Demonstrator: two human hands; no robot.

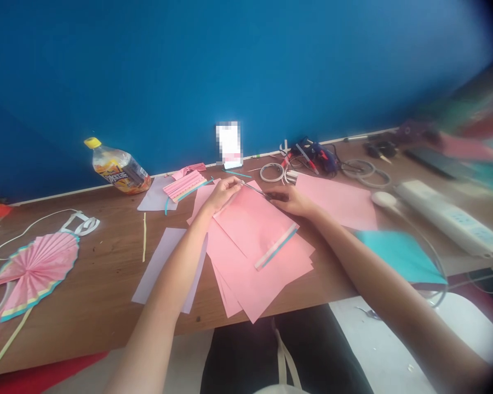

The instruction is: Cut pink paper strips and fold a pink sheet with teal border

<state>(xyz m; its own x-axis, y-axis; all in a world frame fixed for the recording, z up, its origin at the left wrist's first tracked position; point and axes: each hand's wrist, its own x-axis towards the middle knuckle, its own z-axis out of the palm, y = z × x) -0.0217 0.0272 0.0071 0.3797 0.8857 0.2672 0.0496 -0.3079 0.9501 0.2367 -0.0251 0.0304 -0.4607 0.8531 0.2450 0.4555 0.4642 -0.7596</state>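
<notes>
A pink sheet of paper (254,219) with a cream and blue strip along its near right edge lies over several plain pink sheets (230,284). My left hand (227,192) is closed on the sheet's far left corner, fingers pinched. My right hand (290,200) is wrapped round a pair of scissors (255,189), with the thin metal blades pointing left along the sheet's far edge toward my left fingertips. Whether the blades are apart cannot be made out. A pleated pink paper piece (184,186) rests to the left of my left hand.
A pink pleated fan (41,268) and a tilted drink bottle (119,169) are at left. Lilac paper (158,268) lies by my left forearm. Tape rolls (271,173), a power strip (452,216) and teal paper (398,254) are at right. A blue wall (246,65) stands behind.
</notes>
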